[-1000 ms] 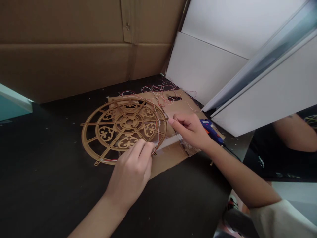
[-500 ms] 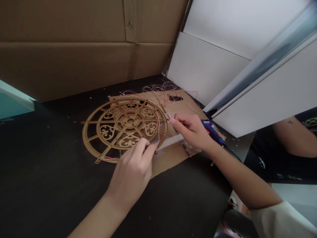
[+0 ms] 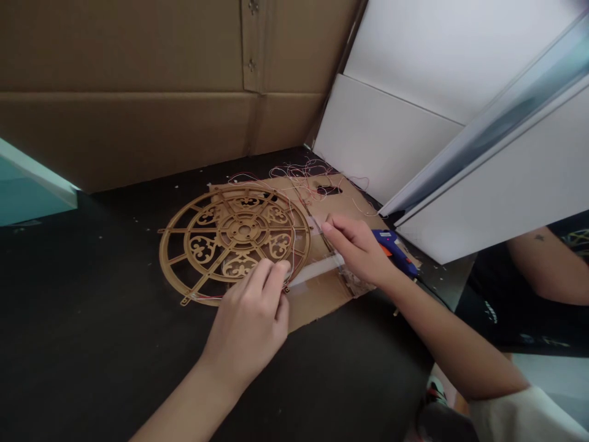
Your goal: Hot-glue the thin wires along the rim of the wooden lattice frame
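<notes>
A round, tan openwork wheel (image 3: 234, 231) with spokes and scroll patterns lies flat, partly over a cardboard sheet (image 3: 317, 302). Thin red and white wires (image 3: 293, 228) run along the right and front parts of its rim. My left hand (image 3: 253, 307) is at the front right rim, fingers pinched on the wires there; its fingers hide part of the rim. Just right of the wheel's right edge tab, my right hand (image 3: 356, 248) is closed, thumb against the curled index finger. Whatever it may hold is too small to make out.
A blue glue gun (image 3: 396, 250) with a cord lies beyond my right wrist. Tangled wire (image 3: 306, 172) spreads at the back of the cardboard. A cardboard wall (image 3: 138, 138) and white panels (image 3: 386, 129) enclose the dark tabletop (image 3: 92, 294). Another person's arm (image 3: 543, 267) shows at right.
The view has shifted slightly. My right hand has drawn a little to the right, away from the wheel's edge tab. My left hand stays at the front right rim, its fingers slightly shifted.
</notes>
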The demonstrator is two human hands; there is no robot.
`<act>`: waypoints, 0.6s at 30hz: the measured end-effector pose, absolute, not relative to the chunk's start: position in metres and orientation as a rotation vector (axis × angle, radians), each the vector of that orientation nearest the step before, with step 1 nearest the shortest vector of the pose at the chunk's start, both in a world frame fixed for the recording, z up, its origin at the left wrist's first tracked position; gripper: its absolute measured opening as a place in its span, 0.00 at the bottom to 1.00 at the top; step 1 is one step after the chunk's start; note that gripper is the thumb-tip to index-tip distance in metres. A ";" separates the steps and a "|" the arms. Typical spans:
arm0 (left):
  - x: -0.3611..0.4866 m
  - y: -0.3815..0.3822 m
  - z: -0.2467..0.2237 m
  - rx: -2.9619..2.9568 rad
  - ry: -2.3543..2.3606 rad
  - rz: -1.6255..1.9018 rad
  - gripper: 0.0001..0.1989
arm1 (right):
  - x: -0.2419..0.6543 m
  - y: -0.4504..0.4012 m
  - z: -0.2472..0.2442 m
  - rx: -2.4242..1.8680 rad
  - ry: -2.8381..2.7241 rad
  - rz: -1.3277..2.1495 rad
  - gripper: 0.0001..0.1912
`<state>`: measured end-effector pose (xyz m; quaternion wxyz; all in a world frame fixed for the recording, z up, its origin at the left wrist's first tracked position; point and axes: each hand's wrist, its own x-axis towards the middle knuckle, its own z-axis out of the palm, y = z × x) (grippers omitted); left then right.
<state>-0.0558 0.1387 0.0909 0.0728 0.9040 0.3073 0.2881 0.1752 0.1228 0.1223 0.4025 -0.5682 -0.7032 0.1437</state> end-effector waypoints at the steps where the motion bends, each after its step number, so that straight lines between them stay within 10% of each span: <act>1: -0.056 0.138 0.092 2.728 0.932 0.873 0.18 | 0.175 0.123 0.122 -1.435 -1.780 0.357 0.22; 18: -0.053 0.130 0.101 3.087 1.041 0.966 0.22 | 0.164 0.120 0.122 -1.299 -1.392 1.259 0.17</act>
